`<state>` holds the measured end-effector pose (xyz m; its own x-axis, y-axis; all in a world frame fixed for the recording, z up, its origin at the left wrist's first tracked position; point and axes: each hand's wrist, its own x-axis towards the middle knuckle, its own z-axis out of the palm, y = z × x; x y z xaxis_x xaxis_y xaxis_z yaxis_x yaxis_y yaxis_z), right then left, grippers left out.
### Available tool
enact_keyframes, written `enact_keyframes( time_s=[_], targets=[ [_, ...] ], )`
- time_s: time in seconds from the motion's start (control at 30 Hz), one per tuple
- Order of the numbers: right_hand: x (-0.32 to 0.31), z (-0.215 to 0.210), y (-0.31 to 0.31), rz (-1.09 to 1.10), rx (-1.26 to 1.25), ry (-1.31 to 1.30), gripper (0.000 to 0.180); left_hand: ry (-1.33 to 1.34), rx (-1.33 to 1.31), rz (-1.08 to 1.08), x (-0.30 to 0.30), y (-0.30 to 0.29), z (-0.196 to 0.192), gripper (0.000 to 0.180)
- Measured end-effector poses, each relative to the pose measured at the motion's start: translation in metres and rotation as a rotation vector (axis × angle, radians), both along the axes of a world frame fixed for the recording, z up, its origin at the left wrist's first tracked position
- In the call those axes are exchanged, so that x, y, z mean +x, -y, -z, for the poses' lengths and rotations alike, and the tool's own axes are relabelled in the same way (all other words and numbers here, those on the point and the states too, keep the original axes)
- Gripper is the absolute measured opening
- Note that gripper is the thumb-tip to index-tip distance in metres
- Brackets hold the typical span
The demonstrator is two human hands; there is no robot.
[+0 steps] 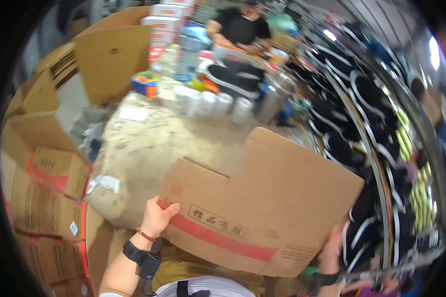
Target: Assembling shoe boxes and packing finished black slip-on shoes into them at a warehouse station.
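Note:
A flattened brown cardboard box [282,198] with a red stripe and dark print is held up in front of me, tilted, one large flap raised at its far side. My left hand [159,216] grips its left edge, thumb on the front face and the other fingers behind it. At the right edge my right hand [331,247] holds the cardboard; it is blurred and its fingers are partly hidden. Behind the box lies a table with a pale patterned cover [134,158].
Stacked brown cartons [49,213] stand at the left, below a large open carton [114,64]. White rolls [208,104] and a water bottle [188,54] are on the far table. A person [240,29] sits beyond. Racks of black shoes [332,99] line the right.

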<state>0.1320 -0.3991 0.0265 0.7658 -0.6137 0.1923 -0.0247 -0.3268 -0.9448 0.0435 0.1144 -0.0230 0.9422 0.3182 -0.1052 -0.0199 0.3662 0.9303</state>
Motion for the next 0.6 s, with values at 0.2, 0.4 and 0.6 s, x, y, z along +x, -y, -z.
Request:
enact_keyframes(
  time_s=[0.2,0.4,0.6],
  targets=[
    [0.068,0.056,-0.164,-0.945,0.367,-0.306,0.045,-0.438,0.461,-0.27,-0.038,-0.06,0.018,0.047],
    [0.133,0.102,-0.171,-0.977,-0.009,-0.286,0.047,-0.116,0.363,-0.313,-0.019,-0.074,0.032,0.06],
    [0.052,0.063,-0.194,-0.838,-0.644,-0.188,0.081,-0.107,0.631,-0.419,-0.015,-0.06,0.047,0.053]
  ],
)
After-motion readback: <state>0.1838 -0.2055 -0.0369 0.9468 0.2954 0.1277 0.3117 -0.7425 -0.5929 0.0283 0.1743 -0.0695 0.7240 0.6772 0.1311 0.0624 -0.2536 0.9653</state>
